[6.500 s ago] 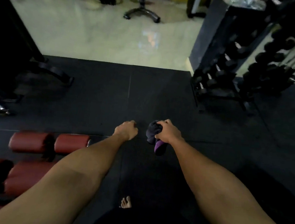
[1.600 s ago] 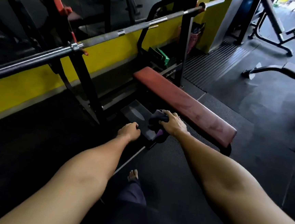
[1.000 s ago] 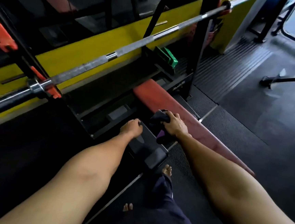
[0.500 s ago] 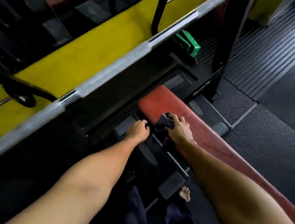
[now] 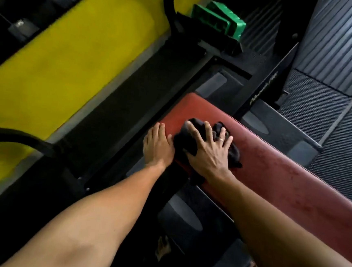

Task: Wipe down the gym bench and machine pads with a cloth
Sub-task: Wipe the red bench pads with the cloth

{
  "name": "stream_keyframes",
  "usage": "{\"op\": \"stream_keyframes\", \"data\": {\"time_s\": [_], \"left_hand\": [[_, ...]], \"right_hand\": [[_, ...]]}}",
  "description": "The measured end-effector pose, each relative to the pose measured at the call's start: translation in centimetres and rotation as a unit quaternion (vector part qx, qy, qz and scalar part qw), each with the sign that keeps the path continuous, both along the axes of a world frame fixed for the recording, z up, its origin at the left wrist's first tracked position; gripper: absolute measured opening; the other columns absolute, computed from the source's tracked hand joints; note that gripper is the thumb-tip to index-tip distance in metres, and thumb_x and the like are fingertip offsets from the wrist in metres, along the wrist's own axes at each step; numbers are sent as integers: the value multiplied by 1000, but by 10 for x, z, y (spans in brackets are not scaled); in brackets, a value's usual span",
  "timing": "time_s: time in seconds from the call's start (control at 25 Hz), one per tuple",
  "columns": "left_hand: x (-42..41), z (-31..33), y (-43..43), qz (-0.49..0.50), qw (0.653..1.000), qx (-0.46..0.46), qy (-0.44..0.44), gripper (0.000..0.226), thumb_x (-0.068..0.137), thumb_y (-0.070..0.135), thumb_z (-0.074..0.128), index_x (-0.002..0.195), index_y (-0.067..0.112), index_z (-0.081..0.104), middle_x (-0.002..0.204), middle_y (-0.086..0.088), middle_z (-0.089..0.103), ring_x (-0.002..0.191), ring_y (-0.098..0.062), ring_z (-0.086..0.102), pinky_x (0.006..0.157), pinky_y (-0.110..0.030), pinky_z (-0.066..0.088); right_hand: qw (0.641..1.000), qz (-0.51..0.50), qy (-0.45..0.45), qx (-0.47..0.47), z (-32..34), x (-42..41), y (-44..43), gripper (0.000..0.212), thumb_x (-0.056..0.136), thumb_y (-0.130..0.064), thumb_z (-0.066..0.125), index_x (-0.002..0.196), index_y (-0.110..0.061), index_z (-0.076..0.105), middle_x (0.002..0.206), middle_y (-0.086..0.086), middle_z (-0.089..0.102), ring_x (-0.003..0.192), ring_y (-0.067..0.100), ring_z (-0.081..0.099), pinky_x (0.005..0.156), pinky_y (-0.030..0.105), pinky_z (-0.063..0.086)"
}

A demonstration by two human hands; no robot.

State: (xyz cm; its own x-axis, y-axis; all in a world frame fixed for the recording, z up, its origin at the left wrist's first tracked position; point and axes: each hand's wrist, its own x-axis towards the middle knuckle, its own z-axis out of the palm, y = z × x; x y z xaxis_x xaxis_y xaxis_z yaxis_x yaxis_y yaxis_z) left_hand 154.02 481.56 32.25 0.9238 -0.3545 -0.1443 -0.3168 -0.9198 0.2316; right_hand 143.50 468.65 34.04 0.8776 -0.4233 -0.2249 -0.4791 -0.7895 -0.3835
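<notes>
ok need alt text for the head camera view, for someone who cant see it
A person's right hand presses a dark cloth flat onto the near end of a red padded gym bench, fingers spread. The left hand rests open on the bench's edge beside it, above black floor mats.

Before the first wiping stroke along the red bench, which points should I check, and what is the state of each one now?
1. Cloth lies on the bench pad: ok.
2. Right hand presses flat on the cloth, fingers spread: ok.
3. Left hand rests at the pad's edge, off the cloth: ok.
4. Pad surface ahead free of objects: ok.
5. Cloth damp or dry: cannot tell.
</notes>
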Motion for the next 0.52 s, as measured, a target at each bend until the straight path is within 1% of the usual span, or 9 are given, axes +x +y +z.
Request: {"op": "stream_keyframes", "data": {"time_s": [0.08, 0.12, 0.2, 0.28, 0.32, 0.36, 0.4, 0.48, 0.52], "left_hand": [[19, -15, 1, 8, 999, -33, -7, 51, 106, 29, 37, 154, 10, 34, 159, -10, 35, 146, -27, 31, 118, -39, 23], [27, -19, 0, 12, 998, -58, -6, 51, 106, 27, 36, 154, 9, 35, 158, -12, 37, 146, -28, 31, 118, -38, 22], [35, -24, -6, 40, 994, -101, 25, 48, 108, 26, 34, 153, 10, 35, 158, -11, 37, 146, -28, 29, 119, -38, 20], [38, -31, -13, 90, 984, -147, 44, 46, 108, 26, 31, 151, 13, 39, 157, -9, 39, 146, -27, 29, 118, -38, 20], [37, -36, -16, 114, 979, -164, 33, 45, 108, 27, 29, 149, 14, 43, 154, -9, 43, 144, -27, 32, 117, -38, 22], [36, -40, -19, 131, 976, -172, 12, 46, 107, 29, 27, 146, 14, 48, 151, -9, 47, 141, -27, 37, 116, -38, 24], [36, -42, -20, 141, 975, -173, -10, 50, 105, 32, 25, 142, 13, 52, 147, -10, 52, 137, -28, 42, 114, -37, 26], [36, -46, -21, 149, 970, -189, -33, 51, 102, 30, 27, 136, 8, 57, 139, -13, 58, 132, -31, 48, 112, -37, 30], [35, -47, -20, 148, 968, -201, -38, 49, 102, 27, 29, 134, 7, 59, 137, -14, 59, 130, -33, 49, 111, -39, 32]], "right_hand": [[999, 9, -12, -42, -18, 12, 5, 71, 94, -64, 47, 154, -57, 10, 168, 8, 11, 148, 59, 1, 114, 77, -2], [998, 10, -14, -57, -21, 20, 3, 69, 94, -62, 48, 154, -56, 15, 169, 7, 11, 148, 58, 0, 114, 77, -3], [997, -7, -16, -70, -25, 48, -11, 66, 93, -54, 51, 153, -53, 24, 168, 5, 11, 149, 57, -2, 114, 77, -4], [998, -53, -16, -32, -18, 91, -30, 62, 92, -44, 52, 150, -51, 32, 166, 4, 12, 149, 56, -3, 113, 78, -4], [998, -56, -14, -6, -13, 111, -36, 60, 92, -40, 53, 149, -50, 36, 165, 4, 14, 149, 55, -3, 113, 78, -4], [999, -33, -11, 5, -9, 126, -35, 58, 92, -39, 53, 148, -48, 40, 164, 4, 17, 150, 54, -3, 113, 78, -4], [1000, 12, -10, 1, -7, 133, -31, 56, 92, -42, 53, 147, -47, 43, 162, 3, 20, 150, 53, -2, 113, 78, -3], [994, 110, -17, -20, -7, 115, -24, 56, 92, -53, 53, 146, -45, 44, 162, 0, 25, 153, 46, 1, 117, 73, -1], [988, 145, -33, -39, -12, 96, -27, 56, 91, -54, 55, 145, -44, 45, 161, -2, 28, 154, 42, 5, 120, 69, 3]]}}
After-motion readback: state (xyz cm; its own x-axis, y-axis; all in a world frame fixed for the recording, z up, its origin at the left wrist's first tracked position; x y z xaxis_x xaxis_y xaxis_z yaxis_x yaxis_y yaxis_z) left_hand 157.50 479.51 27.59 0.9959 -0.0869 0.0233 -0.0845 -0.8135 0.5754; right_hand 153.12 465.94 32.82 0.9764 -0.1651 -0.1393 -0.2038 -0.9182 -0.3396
